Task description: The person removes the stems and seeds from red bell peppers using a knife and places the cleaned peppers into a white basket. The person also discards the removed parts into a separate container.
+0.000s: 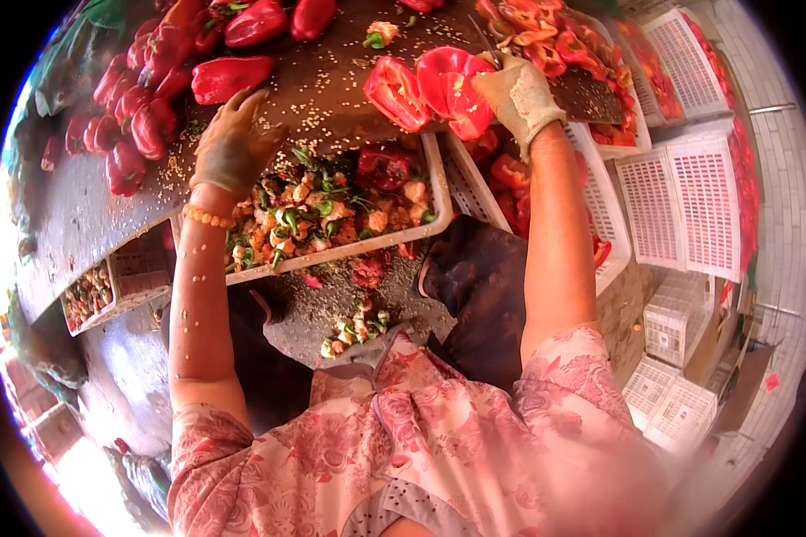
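Note:
My left hand [232,144], in a stained work glove, reaches over the table with its fingers apart. Its fingertips are at the lower edge of a whole red bell pepper [232,79]; whether they touch it I cannot tell. My right hand [520,94], gloved too, grips a thin-bladed knife [483,37] whose blade points up and away; its handle is hidden. Against the fingers of that hand lies an opened red pepper piece [453,87]. Another cut pepper half [396,94] rests just left of it, hollow side up. A removed pepper core [381,33] lies farther back.
Whole red peppers [141,114] are heaped at left on the seed-strewn table [322,87]. Below its edge, a white crate [349,250] holds cores and stems. Another crate [601,194] at right contains cut peppers. Stacked crates [678,201] stand farther right; cores [356,329] litter the floor.

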Tool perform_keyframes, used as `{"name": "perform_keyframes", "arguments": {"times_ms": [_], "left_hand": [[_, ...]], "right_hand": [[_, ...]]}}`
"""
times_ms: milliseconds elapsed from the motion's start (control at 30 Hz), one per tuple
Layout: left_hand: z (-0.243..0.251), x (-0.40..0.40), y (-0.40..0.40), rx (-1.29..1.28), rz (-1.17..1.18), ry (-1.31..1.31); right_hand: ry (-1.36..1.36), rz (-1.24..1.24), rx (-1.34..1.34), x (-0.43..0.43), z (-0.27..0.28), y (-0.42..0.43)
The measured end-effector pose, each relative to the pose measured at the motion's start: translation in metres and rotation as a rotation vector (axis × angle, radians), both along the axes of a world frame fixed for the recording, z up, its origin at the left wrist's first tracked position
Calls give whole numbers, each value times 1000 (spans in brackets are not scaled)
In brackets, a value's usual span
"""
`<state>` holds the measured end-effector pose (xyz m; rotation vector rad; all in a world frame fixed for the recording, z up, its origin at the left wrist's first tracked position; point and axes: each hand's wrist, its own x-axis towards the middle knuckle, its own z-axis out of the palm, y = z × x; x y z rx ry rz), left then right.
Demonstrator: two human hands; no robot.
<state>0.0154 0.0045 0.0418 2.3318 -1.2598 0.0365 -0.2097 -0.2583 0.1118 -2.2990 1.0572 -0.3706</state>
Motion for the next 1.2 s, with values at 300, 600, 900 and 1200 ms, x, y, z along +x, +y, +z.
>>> {"name": "perform_keyframes", "arguments": {"times_ms": [300,600,900,1200], "left_hand": [[-4,-101,-118,-164,-762,956],[-44,-176,-181,-338,-248,1207],[-57,-236,-178,139,-732,733],[-221,-289,-62,495,-126,738]], "right_hand": [[56,148,57,-82,21,-24],[-205,-453,108,-336,6,-85],[-198,-639,369,-350,-88,-35],[-263,-723,666,-306,-137,-8]]}}
